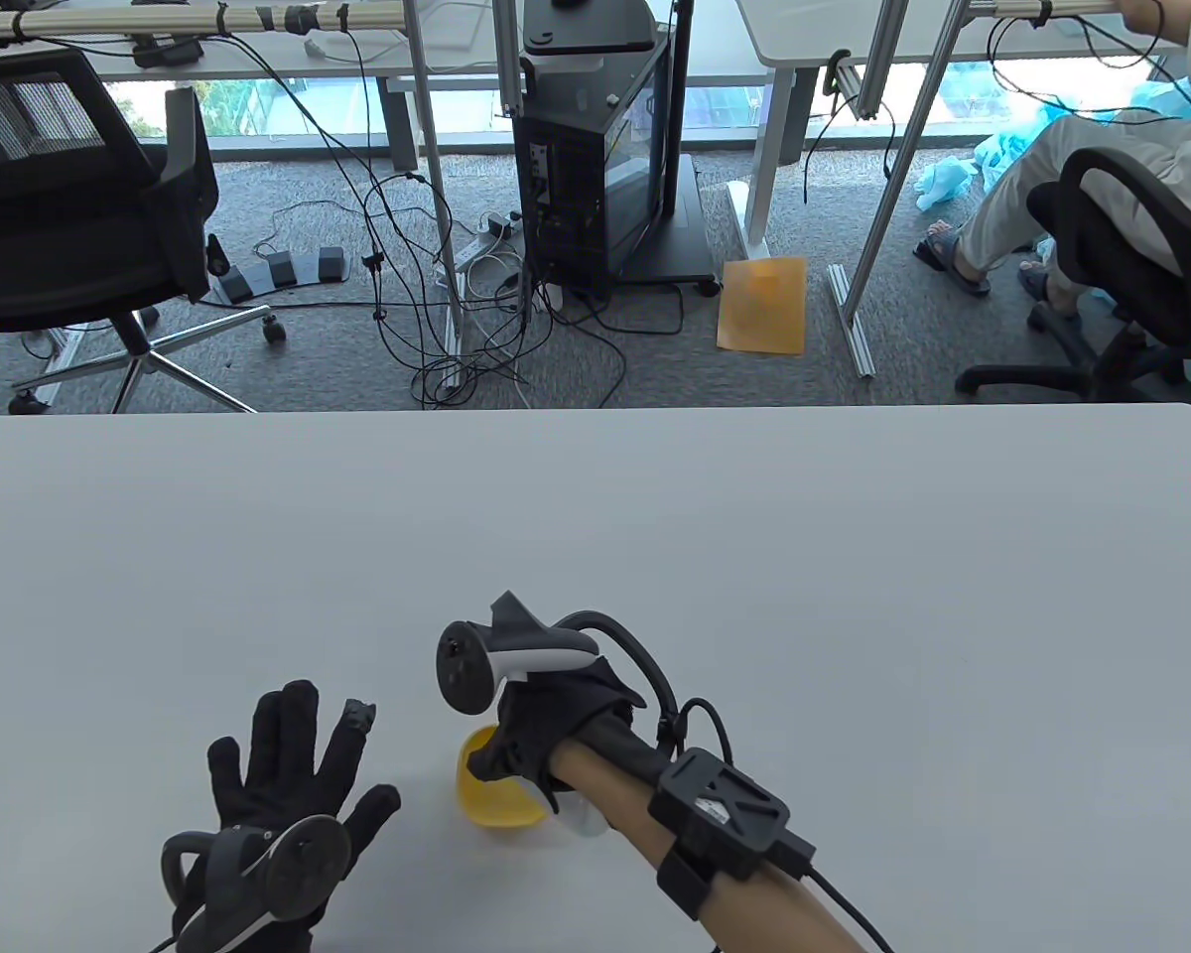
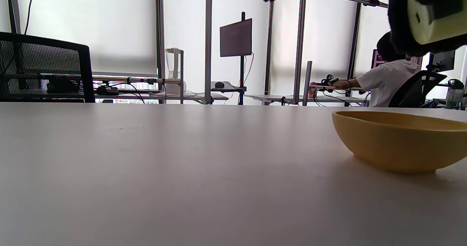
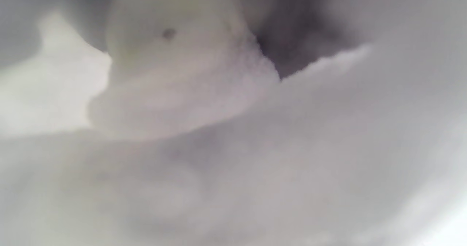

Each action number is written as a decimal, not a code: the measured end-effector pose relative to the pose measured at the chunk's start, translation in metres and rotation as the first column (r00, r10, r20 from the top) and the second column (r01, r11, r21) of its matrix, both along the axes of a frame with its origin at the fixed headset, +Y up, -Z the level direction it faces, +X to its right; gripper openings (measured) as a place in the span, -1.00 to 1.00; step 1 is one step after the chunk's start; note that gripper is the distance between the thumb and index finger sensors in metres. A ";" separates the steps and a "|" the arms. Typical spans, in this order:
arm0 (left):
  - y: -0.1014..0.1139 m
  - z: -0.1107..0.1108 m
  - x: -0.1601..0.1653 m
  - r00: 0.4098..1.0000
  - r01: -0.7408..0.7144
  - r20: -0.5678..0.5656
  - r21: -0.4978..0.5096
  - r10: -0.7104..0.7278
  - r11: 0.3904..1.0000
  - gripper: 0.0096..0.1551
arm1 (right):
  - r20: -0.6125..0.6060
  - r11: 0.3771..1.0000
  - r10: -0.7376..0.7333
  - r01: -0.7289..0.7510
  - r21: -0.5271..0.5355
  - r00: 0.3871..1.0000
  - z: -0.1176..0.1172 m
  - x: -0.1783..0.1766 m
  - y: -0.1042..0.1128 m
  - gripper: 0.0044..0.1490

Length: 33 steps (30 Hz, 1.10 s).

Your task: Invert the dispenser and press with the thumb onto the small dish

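A small yellow dish point(image 1: 496, 794) sits on the white table point(image 1: 754, 556) near the front edge; it also shows in the left wrist view point(image 2: 401, 140) at the right. My right hand point(image 1: 531, 740) hangs over the dish and grips a white dispenser point(image 1: 586, 816), mostly hidden under my wrist. The dispenser's pale end point(image 2: 434, 14) shows above the dish in the left wrist view, wrapped by my black glove. The right wrist view is filled by a blurred white dispenser point(image 3: 182, 85). My left hand point(image 1: 288, 764) rests flat on the table left of the dish, fingers spread and empty.
The table's far edge runs across the middle of the table view. Beyond it stand an office chair point(image 1: 69, 218), a black computer cart point(image 1: 605, 159) with loose cables, and a seated person point(image 1: 1102, 179) at the right.
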<state>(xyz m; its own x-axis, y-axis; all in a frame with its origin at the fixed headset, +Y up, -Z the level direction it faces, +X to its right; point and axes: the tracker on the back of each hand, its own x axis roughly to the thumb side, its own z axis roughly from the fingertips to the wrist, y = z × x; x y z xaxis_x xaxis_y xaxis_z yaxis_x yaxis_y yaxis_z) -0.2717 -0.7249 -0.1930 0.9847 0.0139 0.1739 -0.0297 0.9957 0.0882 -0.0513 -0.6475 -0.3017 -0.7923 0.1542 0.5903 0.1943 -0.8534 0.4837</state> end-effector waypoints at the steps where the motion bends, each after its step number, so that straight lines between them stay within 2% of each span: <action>1: 0.000 0.000 0.000 1.000 -0.002 0.000 0.003 0.002 1.000 -0.07 | 0.006 0.996 -0.075 0.074 0.042 0.997 0.004 0.010 0.006 0.03; 2: 0.000 0.000 0.000 1.000 -0.002 0.001 0.006 0.002 1.000 -0.07 | 0.007 0.988 -0.131 0.130 0.079 0.991 0.008 0.017 0.010 0.02; 4: 0.001 0.001 0.001 1.000 -0.003 0.003 0.013 0.003 1.000 -0.07 | -0.012 0.930 -0.306 0.301 0.212 0.952 0.020 0.038 0.019 0.03; 5: 0.001 0.002 0.001 1.000 -0.003 0.003 0.016 0.003 1.000 -0.07 | -0.017 0.913 -0.339 0.333 0.237 0.941 0.024 0.044 0.020 0.03; 6: 0.002 0.002 0.001 1.000 -0.004 0.003 0.022 0.004 1.000 -0.07 | -0.028 0.861 -0.422 0.410 0.302 0.906 0.032 0.059 0.022 0.02; 10: 0.002 0.003 0.001 1.000 0.000 0.001 0.032 0.000 1.000 -0.07 | -0.059 0.690 -0.600 0.553 0.468 0.798 0.056 0.098 0.015 0.04; 12: 0.003 0.003 0.001 1.000 0.002 0.003 0.036 -0.002 0.999 -0.08 | -0.088 0.572 -0.680 0.601 0.558 0.728 0.065 0.117 0.004 0.04; 16: 0.002 0.004 0.002 1.000 0.005 0.001 0.047 -0.005 0.999 -0.08 | -0.135 0.355 -0.775 0.602 0.716 0.618 0.084 0.152 -0.024 0.04; 19: -0.001 0.001 0.001 1.000 0.005 -0.006 0.030 -0.005 1.000 -0.07 | -0.157 0.242 -0.826 0.592 0.769 0.541 0.093 0.172 -0.047 0.04; 20: -0.003 0.001 0.001 1.000 0.007 -0.007 0.024 -0.007 1.000 -0.07 | -0.158 0.224 -0.837 0.591 0.775 0.524 0.094 0.176 -0.052 0.04; 21: -0.005 0.000 0.001 1.000 0.009 -0.009 0.015 -0.009 1.000 -0.08 | -0.152 0.184 -0.866 0.585 0.790 0.477 0.097 0.183 -0.063 0.05; 22: -0.006 -0.001 0.000 1.000 0.011 -0.012 0.006 -0.011 1.000 -0.08 | -0.132 0.185 -0.884 0.595 0.782 0.448 0.096 0.186 -0.065 0.05; 23: -0.008 -0.003 0.000 1.000 0.014 -0.012 -0.008 -0.014 1.000 -0.08 | -0.094 0.217 -0.897 0.616 0.757 0.432 0.095 0.189 -0.066 0.05; 26: -0.011 -0.004 0.001 1.000 0.019 -0.013 -0.019 -0.019 1.000 -0.08 | -0.097 0.173 -0.917 0.604 0.778 0.388 0.096 0.195 -0.062 0.05; 30: -0.013 -0.006 0.002 0.999 0.028 -0.016 -0.031 -0.028 0.999 -0.07 | -0.088 0.183 -0.914 0.597 0.781 0.396 0.097 0.198 -0.060 0.05; 33: -0.014 -0.006 0.003 0.999 0.026 -0.019 -0.035 -0.026 0.999 -0.08 | -0.055 0.213 -0.907 0.568 0.795 0.418 0.097 0.201 -0.060 0.05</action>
<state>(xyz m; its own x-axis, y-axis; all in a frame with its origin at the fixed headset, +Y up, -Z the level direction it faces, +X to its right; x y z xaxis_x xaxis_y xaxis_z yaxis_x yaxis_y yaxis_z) -0.2689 -0.7384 -0.1994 0.9880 -0.0061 0.1541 -0.0022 0.9985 0.0540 0.1502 -0.7073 -0.2046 -0.6619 0.5369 0.5231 -0.7466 -0.5341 -0.3966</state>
